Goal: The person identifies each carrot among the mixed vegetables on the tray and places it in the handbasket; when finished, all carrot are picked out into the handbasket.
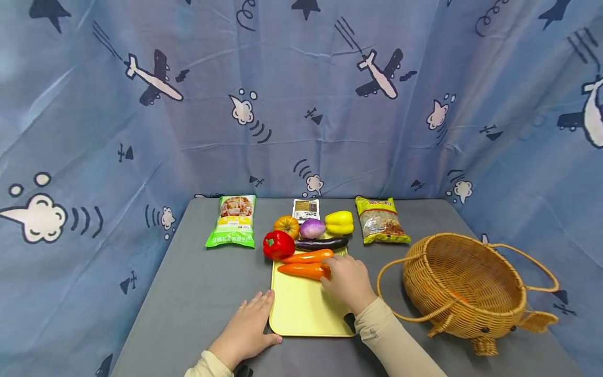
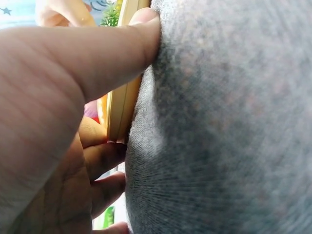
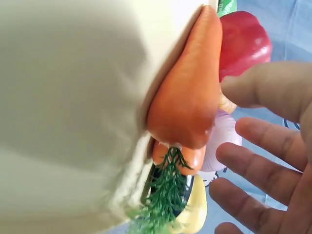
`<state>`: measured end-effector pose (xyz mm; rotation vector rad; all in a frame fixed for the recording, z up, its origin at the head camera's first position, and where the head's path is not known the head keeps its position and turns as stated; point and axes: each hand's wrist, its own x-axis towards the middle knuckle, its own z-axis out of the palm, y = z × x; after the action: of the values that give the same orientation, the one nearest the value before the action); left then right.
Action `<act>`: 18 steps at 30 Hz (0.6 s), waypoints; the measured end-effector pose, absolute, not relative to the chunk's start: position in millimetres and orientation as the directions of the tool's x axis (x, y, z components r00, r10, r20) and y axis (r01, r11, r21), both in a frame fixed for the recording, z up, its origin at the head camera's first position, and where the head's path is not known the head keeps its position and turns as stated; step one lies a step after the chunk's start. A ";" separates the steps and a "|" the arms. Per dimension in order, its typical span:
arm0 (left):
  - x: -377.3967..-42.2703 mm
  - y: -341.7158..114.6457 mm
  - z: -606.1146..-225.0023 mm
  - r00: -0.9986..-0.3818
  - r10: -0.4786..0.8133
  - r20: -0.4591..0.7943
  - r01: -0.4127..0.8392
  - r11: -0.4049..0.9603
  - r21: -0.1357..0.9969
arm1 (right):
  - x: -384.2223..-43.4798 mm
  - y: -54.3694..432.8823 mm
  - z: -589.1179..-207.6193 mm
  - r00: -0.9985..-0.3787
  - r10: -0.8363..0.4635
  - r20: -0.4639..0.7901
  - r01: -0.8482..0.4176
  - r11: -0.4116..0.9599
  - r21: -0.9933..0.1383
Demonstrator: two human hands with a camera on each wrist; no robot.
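My right hand (image 1: 347,283) reaches over the thick end of the nearer carrot (image 1: 301,270), lying across a yellow tray (image 1: 306,314). In the right wrist view its fingers (image 3: 253,158) are spread loosely beside that carrot (image 3: 187,97), which has green leaves (image 3: 168,195). A second carrot (image 1: 308,256) lies just behind, then an eggplant (image 1: 322,244). A red bell pepper (image 1: 278,245) sits at the tray's far left corner. My left hand (image 1: 247,324) rests on the grey table against the tray's left edge, its thumb (image 2: 117,53) by the front corner.
Behind the eggplant stand an orange pumpkin-like vegetable (image 1: 286,226), a purple onion (image 1: 312,229) and a yellow bell pepper (image 1: 339,223). Farther back lie a green food bag (image 1: 233,222), a small white packet (image 1: 306,209) and a yellow bag (image 1: 381,220). A wicker basket (image 1: 424,283) stands at right.
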<state>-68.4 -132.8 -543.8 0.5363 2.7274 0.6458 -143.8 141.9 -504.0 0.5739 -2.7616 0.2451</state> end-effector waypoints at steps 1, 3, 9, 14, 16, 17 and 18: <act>-68.5 -133.3 -543.5 -0.890 0.415 -0.187 0.290 0.833 0.470 | -147.1 139.4 -504.8 -0.872 -0.367 0.324 -0.417 0.904 -0.097; -68.8 -134.0 -542.6 -0.891 0.414 -0.186 0.292 0.838 0.461 | -152.6 134.8 -506.3 -0.868 -0.388 0.310 -0.432 0.897 -0.088; -70.1 -131.9 -541.0 -0.893 0.401 -0.205 0.284 0.854 0.436 | -165.5 125.6 -508.9 -0.833 -0.476 0.281 -0.516 0.852 -0.086; -69.8 -131.1 -538.5 -0.889 0.400 -0.224 0.275 0.857 0.437 | -172.5 120.3 -513.5 -0.828 -0.503 0.249 -0.534 0.842 -0.073; -70.0 -131.0 -537.9 -0.888 0.398 -0.231 0.268 0.856 0.443 | -173.2 118.9 -515.0 -0.834 -0.503 0.227 -0.528 0.847 -0.063; -69.9 -131.4 -537.9 -0.889 0.395 -0.233 0.264 0.856 0.444 | -173.2 117.6 -515.6 -0.838 -0.502 0.215 -0.525 0.849 -0.061; -69.7 -132.1 -537.9 -0.890 0.391 -0.235 0.259 0.857 0.445 | -172.8 116.0 -516.0 -0.843 -0.501 0.197 -0.521 0.852 -0.060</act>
<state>-69.7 -132.1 -537.9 0.4884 2.7137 0.5864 -172.8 116.0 -516.0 0.7939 -2.8536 0.1651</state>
